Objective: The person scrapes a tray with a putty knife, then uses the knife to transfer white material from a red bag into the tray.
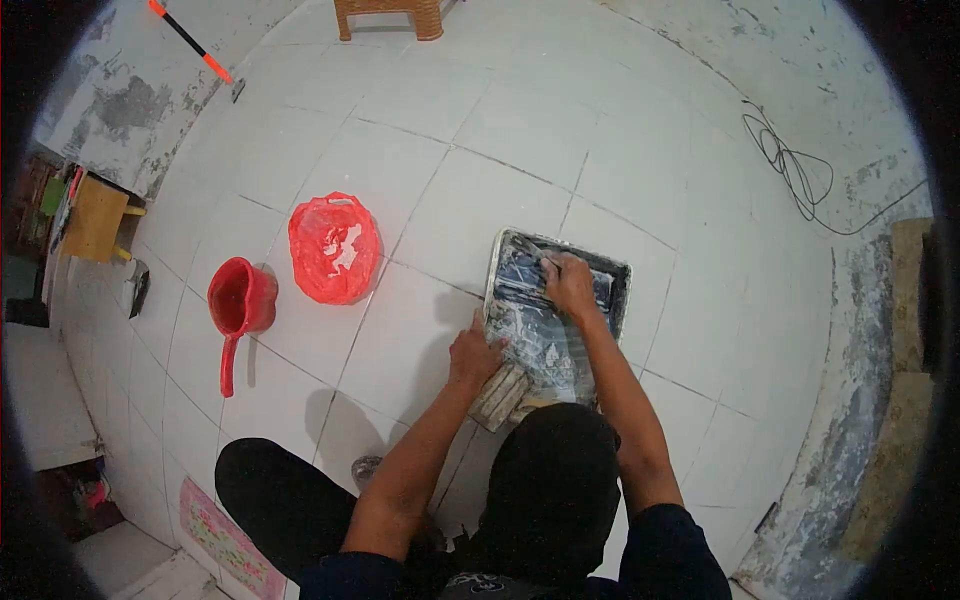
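Observation:
A dark rectangular paint tray (628,290), smeared with wet white-grey material, lies on the floor in front of me. My left hand (473,357) grips the tray's left rim, its thumb over the inner side. Inside the tray's far part, my right hand (572,287) is closed round a slim, smeared scraper-like tool (527,246), which points toward the far left corner. Most of this tool is hidden by the fingers. Light-coloured blocks (500,396) sit at the tray's near left corner, just below my left hand.
To the left, a red plastic bag (305,275) with white powder lies open near a red dipper (262,300). A brown stool (428,22) stands at the back, and an orange-black handled tool (190,45) leans at the far left wall. Black cable (790,165) coils at right.

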`<action>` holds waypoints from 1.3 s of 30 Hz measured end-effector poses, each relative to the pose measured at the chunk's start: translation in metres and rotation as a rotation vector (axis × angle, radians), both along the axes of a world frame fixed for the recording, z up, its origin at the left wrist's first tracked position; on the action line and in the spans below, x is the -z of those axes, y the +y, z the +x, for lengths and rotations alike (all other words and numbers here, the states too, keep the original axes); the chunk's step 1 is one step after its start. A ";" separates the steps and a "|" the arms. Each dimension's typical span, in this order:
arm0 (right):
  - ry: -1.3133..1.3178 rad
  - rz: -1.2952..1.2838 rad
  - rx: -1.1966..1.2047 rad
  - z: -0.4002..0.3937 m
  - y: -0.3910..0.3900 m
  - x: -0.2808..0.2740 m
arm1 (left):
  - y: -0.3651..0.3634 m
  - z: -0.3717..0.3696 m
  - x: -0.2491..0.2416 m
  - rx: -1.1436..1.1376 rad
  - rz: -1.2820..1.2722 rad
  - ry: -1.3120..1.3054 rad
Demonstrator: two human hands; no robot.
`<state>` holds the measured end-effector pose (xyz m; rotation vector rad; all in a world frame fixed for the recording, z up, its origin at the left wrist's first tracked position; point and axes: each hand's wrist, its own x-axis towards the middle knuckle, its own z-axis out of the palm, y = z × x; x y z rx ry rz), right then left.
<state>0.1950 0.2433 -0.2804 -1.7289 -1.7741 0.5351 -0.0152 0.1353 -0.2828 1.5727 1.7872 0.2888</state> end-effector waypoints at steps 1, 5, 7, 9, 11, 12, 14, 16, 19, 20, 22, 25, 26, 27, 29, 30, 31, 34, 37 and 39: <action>-0.030 -0.011 -0.041 0.004 0.003 0.006 | -0.003 0.002 -0.008 0.007 -0.021 0.028; -0.144 -0.101 -0.137 0.015 0.018 0.006 | -0.003 0.004 -0.002 -0.006 -0.027 -0.014; -0.183 -0.113 -0.177 0.008 0.016 -0.017 | -0.006 0.005 0.008 0.006 0.088 0.064; -0.231 -0.070 -0.237 0.003 0.015 -0.028 | -0.003 0.003 0.006 0.011 0.062 0.031; -0.218 -0.110 -0.198 0.004 0.016 -0.010 | -0.004 0.003 0.001 0.015 0.030 0.002; -0.203 -0.158 -0.166 0.003 0.016 -0.007 | -0.005 0.004 0.000 0.005 0.041 0.023; -0.246 -0.187 -0.139 -0.005 0.005 -0.042 | -0.003 0.004 0.003 -0.010 0.058 0.042; -0.143 -0.164 -0.148 0.001 0.002 -0.030 | -0.007 0.003 0.008 -0.001 0.104 0.080; -0.242 -0.132 -0.052 0.014 -0.003 -0.009 | -0.007 0.004 0.003 -0.007 0.065 0.090; -0.244 -0.133 -0.051 0.019 -0.005 -0.001 | -0.005 0.005 0.000 -0.007 0.064 0.089; -0.248 -0.031 -0.053 0.024 -0.005 0.007 | -0.003 0.004 0.000 0.002 0.016 0.070; -0.266 -0.163 -0.045 0.017 -0.003 0.005 | -0.007 0.003 0.011 0.003 0.063 0.095; -0.262 -0.166 -0.048 0.011 -0.003 0.003 | -0.007 0.002 0.016 0.001 0.059 0.099; -0.235 -0.146 -0.032 0.003 -0.004 0.001 | -0.008 0.003 0.019 0.010 0.090 0.099; -0.205 -0.131 -0.023 -0.005 -0.005 -0.005 | -0.007 0.001 0.024 0.012 0.116 0.102; -0.175 -0.118 -0.039 -0.003 -0.005 0.000 | -0.006 0.000 0.023 0.014 0.114 0.067; -0.148 -0.106 -0.054 -0.001 -0.006 0.001 | -0.007 0.000 0.022 0.017 0.112 0.028; 0.000 -0.079 -0.065 0.006 0.004 0.043 | -0.008 0.003 0.015 0.006 0.106 0.066; 0.047 -0.261 0.027 -0.001 -0.002 0.023 | -0.003 0.003 0.001 0.000 0.033 0.028; 0.001 -0.241 0.019 -0.010 -0.006 0.015 | -0.004 0.003 0.004 -0.001 0.054 0.029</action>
